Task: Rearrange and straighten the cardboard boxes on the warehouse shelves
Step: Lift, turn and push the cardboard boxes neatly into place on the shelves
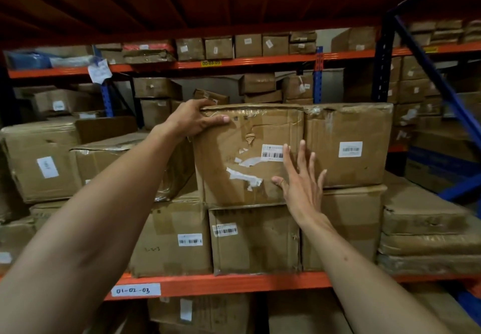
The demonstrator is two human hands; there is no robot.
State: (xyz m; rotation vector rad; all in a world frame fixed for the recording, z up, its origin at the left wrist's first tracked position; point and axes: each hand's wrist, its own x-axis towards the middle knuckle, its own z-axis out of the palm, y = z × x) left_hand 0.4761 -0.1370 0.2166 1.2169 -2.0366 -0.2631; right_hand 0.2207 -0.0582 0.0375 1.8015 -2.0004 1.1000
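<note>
left hand (194, 118) grips box (244, 151) top corner — right hand (303, 177) splayed flat on front

Beam tag (135, 290) — "01-02-03"; far sticker (210, 63) — "00-03-03".

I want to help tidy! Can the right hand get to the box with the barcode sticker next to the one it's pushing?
Probably yes. The right hand lies spread on the front of the middle box, and the neighbouring box sits just beside it with nothing in front.
</note>
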